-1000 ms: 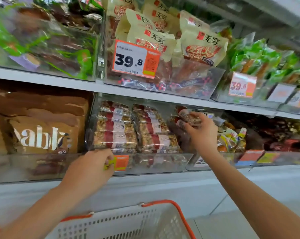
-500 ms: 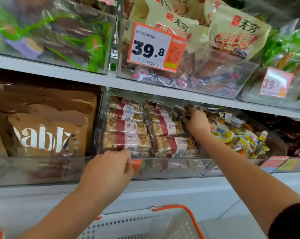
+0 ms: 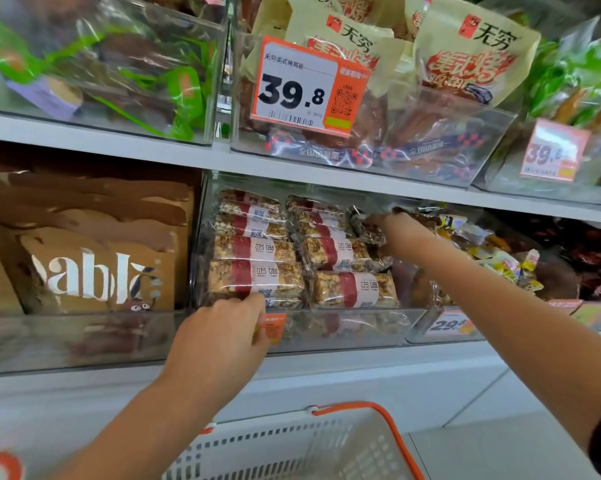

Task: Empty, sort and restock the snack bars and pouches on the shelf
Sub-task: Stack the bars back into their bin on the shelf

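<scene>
Head view: my right hand (image 3: 394, 225) has gone deeper into the clear bin (image 3: 344, 327), fingers closed round a dark snack bar (image 3: 365, 230) beside the stacked nut bars (image 3: 257, 251) — restocking continues. My left hand (image 3: 219, 336) stays curled over the bin's front lip, steadying, above the basket (image 3: 389, 427).

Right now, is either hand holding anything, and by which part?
The right hand grips a dark snack bar by its right end, at the back of the clear bin. The left hand rests on the bin's front lip, gripping no bar.
</scene>
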`<control>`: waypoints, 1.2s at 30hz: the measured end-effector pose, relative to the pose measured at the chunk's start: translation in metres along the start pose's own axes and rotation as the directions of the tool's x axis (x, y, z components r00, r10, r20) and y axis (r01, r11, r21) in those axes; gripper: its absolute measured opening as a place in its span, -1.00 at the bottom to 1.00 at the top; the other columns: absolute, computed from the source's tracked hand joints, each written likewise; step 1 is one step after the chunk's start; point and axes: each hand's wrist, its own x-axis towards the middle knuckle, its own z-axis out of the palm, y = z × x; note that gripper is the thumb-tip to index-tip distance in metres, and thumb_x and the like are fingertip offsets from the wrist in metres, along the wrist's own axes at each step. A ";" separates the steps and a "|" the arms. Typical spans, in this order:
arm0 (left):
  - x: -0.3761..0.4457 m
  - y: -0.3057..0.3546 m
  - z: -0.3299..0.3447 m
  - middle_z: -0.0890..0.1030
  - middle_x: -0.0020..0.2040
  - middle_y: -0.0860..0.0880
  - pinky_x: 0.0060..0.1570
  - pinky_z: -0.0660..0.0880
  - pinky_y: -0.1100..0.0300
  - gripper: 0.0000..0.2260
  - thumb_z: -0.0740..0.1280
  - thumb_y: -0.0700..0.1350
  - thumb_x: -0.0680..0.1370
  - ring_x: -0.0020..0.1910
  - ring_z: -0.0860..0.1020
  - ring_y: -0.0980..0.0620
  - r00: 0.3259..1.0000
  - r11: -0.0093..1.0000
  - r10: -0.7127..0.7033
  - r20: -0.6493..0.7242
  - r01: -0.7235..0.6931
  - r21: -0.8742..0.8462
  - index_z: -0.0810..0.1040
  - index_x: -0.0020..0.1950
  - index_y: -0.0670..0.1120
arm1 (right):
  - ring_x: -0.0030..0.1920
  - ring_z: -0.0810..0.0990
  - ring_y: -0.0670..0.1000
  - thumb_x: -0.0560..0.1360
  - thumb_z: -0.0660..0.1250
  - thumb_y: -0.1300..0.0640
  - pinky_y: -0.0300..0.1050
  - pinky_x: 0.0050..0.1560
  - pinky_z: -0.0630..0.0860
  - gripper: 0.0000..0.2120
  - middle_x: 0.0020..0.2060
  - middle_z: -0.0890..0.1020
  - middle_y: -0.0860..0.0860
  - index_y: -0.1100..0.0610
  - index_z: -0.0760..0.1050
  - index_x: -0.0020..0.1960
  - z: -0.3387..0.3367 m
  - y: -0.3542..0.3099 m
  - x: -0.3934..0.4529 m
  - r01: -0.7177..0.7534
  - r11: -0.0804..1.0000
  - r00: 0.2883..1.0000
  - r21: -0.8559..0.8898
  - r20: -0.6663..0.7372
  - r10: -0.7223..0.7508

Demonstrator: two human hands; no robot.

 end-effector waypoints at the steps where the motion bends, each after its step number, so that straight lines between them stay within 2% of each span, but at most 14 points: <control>1: 0.000 0.000 0.000 0.57 -0.14 0.10 -0.28 0.41 0.21 -0.97 0.18 0.00 0.58 -0.15 0.55 0.07 1.000 1.000 0.003 0.002 -0.003 0.000 0.36 -0.04 0.07 | 0.13 0.57 0.13 0.44 0.43 0.25 -0.05 0.17 0.51 -0.29 0.19 0.58 0.16 0.09 0.20 0.51 -0.001 0.001 -0.001 0.008 1.000 1.000 -0.005 0.016 -0.008; 5: 0.000 -0.001 0.001 0.57 -0.14 0.10 -0.29 0.38 0.21 -0.96 0.19 -0.01 0.58 -0.16 0.55 0.07 1.000 1.000 0.014 0.002 -0.014 0.017 0.34 -0.04 0.07 | 0.28 0.47 0.19 0.34 0.54 0.18 0.01 0.25 0.45 -0.05 0.31 0.47 0.18 0.10 0.04 0.54 0.000 0.005 -0.009 0.069 0.995 0.996 -0.074 0.053 -0.065; 8: 0.000 -0.002 0.002 0.57 -0.14 0.10 -0.27 0.41 0.21 -0.95 0.19 -0.01 0.57 -0.15 0.56 0.08 1.000 1.000 0.013 -0.003 -0.013 0.018 0.34 -0.05 0.07 | 0.38 0.34 0.22 0.35 0.50 0.29 0.07 0.27 0.43 -0.09 0.36 0.38 0.21 0.12 0.03 0.53 0.009 0.000 -0.007 0.033 0.994 0.999 -0.105 -0.025 -0.035; 10: 0.000 -0.002 0.003 0.57 -0.14 0.10 -0.25 0.43 0.20 -0.95 0.19 0.00 0.57 -0.15 0.55 0.08 1.000 1.000 0.011 -0.004 -0.011 0.015 0.33 -0.05 0.07 | 0.42 0.26 0.22 0.38 0.41 0.39 0.10 0.29 0.43 -0.21 0.36 0.38 0.21 0.17 0.09 0.49 0.015 -0.003 -0.003 -0.012 0.996 0.996 -0.092 -0.093 0.004; 12: 0.001 -0.002 0.003 0.57 -0.15 0.10 -0.24 0.44 0.20 -0.96 0.18 -0.01 0.57 -0.16 0.55 0.08 1.000 1.000 0.014 -0.004 -0.014 0.015 0.34 -0.05 0.07 | 0.39 0.29 0.24 0.40 0.31 0.47 0.09 0.26 0.42 -0.30 0.32 0.41 0.23 0.22 0.11 0.45 0.019 -0.003 0.002 -0.039 0.997 0.991 -0.072 -0.130 0.029; 14: 0.002 -0.002 0.004 0.56 -0.16 0.09 -0.24 0.44 0.19 -0.96 0.18 -0.02 0.58 -0.16 0.55 0.08 1.000 1.000 0.013 -0.007 -0.013 0.019 0.34 -0.05 0.07 | 0.35 0.35 0.26 0.41 0.28 0.46 0.06 0.24 0.42 -0.29 0.28 0.44 0.27 0.26 0.03 0.46 0.020 -0.001 0.007 -0.020 0.998 0.995 -0.066 -0.095 0.014; 17: 0.003 -0.002 0.004 0.56 -0.17 0.09 -0.24 0.45 0.19 -0.97 0.18 -0.03 0.57 -0.17 0.55 0.07 1.000 0.999 0.007 -0.014 -0.007 0.034 0.35 -0.05 0.06 | 0.27 0.45 0.25 0.40 0.44 0.31 0.04 0.20 0.45 -0.25 0.22 0.49 0.25 0.27 0.06 0.42 0.015 0.001 0.011 0.005 1.000 1.000 -0.012 -0.019 -0.005; 19: 0.003 -0.002 0.004 0.55 -0.17 0.09 -0.23 0.46 0.18 -0.97 0.18 -0.03 0.57 -0.17 0.55 0.07 1.000 0.999 0.009 -0.013 -0.009 0.038 0.35 -0.06 0.06 | 0.30 0.43 0.23 0.38 0.50 0.20 0.06 0.24 0.44 -0.19 0.28 0.46 0.22 0.23 0.08 0.45 0.012 -0.001 0.012 0.014 0.998 1.000 -0.053 0.013 -0.013; 22: 0.003 -0.002 0.005 0.55 -0.16 0.09 -0.24 0.46 0.19 -0.96 0.19 -0.03 0.57 -0.17 0.55 0.08 1.000 0.999 0.023 -0.012 -0.023 0.046 0.33 -0.06 0.06 | 0.32 0.41 0.24 0.43 0.41 0.29 0.09 0.21 0.47 -0.23 0.35 0.37 0.21 0.14 0.04 0.49 0.012 -0.009 0.015 0.024 0.983 1.000 -0.183 0.007 -0.023; 25: 0.003 -0.003 0.006 0.53 -0.18 0.09 -0.27 0.43 0.21 -0.94 0.19 -0.04 0.57 -0.19 0.54 0.08 0.999 0.998 0.032 -0.013 -0.032 0.054 0.31 -0.06 0.07 | 0.28 0.45 0.25 0.42 0.38 0.38 0.05 0.14 0.50 -0.21 0.34 0.37 0.24 0.15 0.01 0.50 0.012 -0.013 0.018 0.042 0.985 0.999 -0.166 0.033 -0.037; 28: 0.005 -0.005 0.007 0.52 -0.22 0.09 -0.33 0.39 0.22 -0.92 0.20 -0.06 0.55 -0.22 0.53 0.08 0.999 0.998 0.027 -0.020 -0.026 0.051 0.31 -0.09 0.06 | 0.26 0.48 0.22 0.35 0.51 0.27 0.01 0.15 0.48 -0.11 0.31 0.43 0.23 0.18 0.03 0.50 0.008 -0.008 0.012 0.023 0.998 0.999 -0.053 0.030 -0.022; 32: 0.005 -0.004 0.007 0.51 -0.26 0.08 -0.40 0.31 0.22 -0.91 0.23 -0.06 0.54 -0.23 0.53 0.07 0.999 0.998 0.032 -0.034 -0.030 0.051 0.32 -0.09 0.07 | 0.16 0.52 0.18 0.42 0.38 0.35 -0.02 0.08 0.51 -0.28 0.25 0.49 0.19 0.11 0.14 0.47 0.008 0.002 -0.013 -0.002 0.966 0.994 0.259 -0.104 0.030; 34: 0.002 -0.004 0.007 0.53 -0.20 0.09 -0.37 0.33 0.22 -0.89 0.24 -0.05 0.55 -0.20 0.54 0.07 0.998 0.998 0.043 -0.038 -0.041 0.044 0.30 -0.08 0.08 | 0.19 0.51 0.11 0.48 0.34 0.29 -0.11 0.09 0.47 -0.45 0.26 0.50 0.11 0.11 0.26 0.42 0.009 0.004 -0.040 0.028 0.874 0.976 0.485 -0.202 0.080; 36: -0.002 -0.003 0.006 0.55 -0.12 0.11 -0.32 0.37 0.23 -0.85 0.25 -0.03 0.55 -0.15 0.57 0.07 0.998 0.998 0.055 -0.041 -0.053 0.045 0.26 -0.04 0.09 | 0.18 0.53 -0.05 0.56 0.28 0.20 -0.18 0.12 0.46 -0.65 0.23 0.54 0.00 0.07 0.39 0.34 0.010 0.000 -0.076 0.109 0.721 0.948 0.685 -0.289 0.131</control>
